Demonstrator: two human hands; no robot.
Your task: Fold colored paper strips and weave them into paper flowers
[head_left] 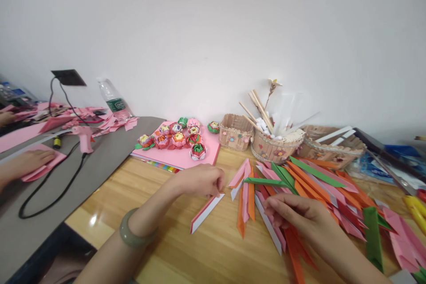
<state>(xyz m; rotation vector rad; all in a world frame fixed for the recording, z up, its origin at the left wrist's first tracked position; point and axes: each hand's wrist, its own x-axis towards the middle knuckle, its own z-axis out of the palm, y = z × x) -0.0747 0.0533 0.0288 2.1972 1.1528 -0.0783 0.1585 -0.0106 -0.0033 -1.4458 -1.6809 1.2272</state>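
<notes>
My left hand is closed, its fingertips at the upper end of a folded red and white paper strip that slants down toward me above the wooden table. My right hand has its fingers pinched together over the edge of a pile of folded paper strips in orange, pink, green and red. Whatever those fingers hold, if anything, is hidden. A white-edged strip runs just beneath its fingertips. Between the hands lie several pink and orange strips and a green strip.
Folded paper flowers stand on pink paper sheets. Decorated baskets line the wall, one holding wooden sticks. At left are a pink glue gun, its cord, a bottle and another person's hand. Yellow-handled scissors lie right.
</notes>
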